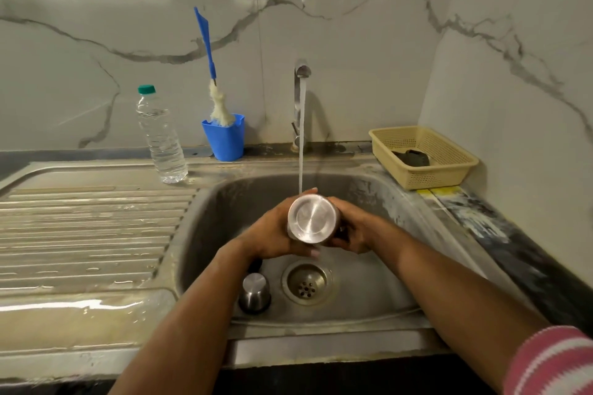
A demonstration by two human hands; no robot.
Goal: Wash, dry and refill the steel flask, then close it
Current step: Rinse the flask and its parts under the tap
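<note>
Both hands' grip holds one steel flask [313, 223]; one cap [254, 292] below.

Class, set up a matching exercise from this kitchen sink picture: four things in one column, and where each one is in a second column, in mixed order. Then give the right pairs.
Things
1. steel flask
2. flask cap
3. bottle brush
4. plastic bottle

Places
A. standing in the blue cup by the wall
B. held in both hands, the left hand and the right hand, under the running tap
C. on the sink floor, left of the drain
D. upright on the counter, left of the blue cup

Pairs: 1-B, 2-C, 3-A, 4-D
</note>
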